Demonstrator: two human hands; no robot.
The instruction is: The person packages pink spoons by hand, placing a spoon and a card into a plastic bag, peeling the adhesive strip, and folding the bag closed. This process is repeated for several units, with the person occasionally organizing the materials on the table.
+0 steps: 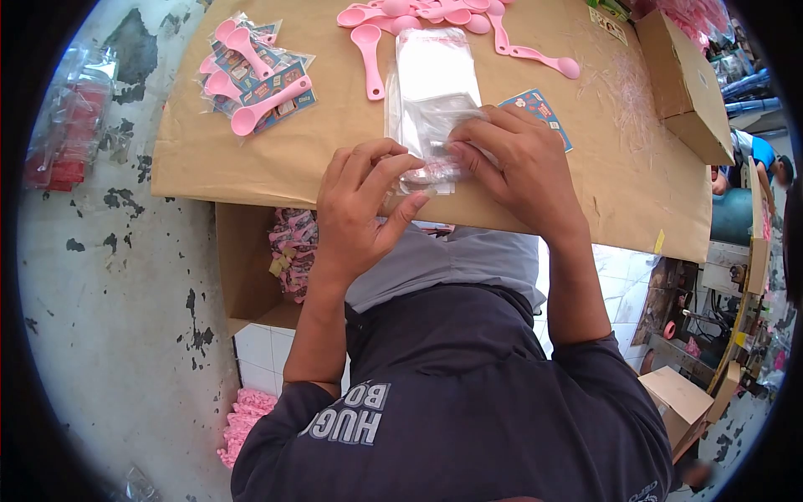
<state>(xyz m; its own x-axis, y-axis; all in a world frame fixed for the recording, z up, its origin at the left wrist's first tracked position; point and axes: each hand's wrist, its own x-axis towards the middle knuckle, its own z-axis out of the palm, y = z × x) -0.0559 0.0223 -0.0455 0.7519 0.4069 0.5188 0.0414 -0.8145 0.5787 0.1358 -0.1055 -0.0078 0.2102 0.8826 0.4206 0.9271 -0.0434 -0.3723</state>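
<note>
A stack of clear plastic bags (435,67) lies near the front edge of the table, shiny and partly creased. My right hand (523,163) pinches the top plastic bag between thumb and index finger. At the left border of the stack, my left hand (364,197) has its fingers bent and its thumb apart, the fingertips at the plastic. A pink measuring spoon (369,63) lies just left of the stack. Partly covered by my right hand is a blue printed card (542,115).
Packed pink spoons with cards (255,79) sit at the left of the table, and more pink spoons (456,10) at the back. A cardboard box (682,84) stands at the right edge. Below the table is an open carton (251,268) holding pink packs. Another person (757,155) is at far right.
</note>
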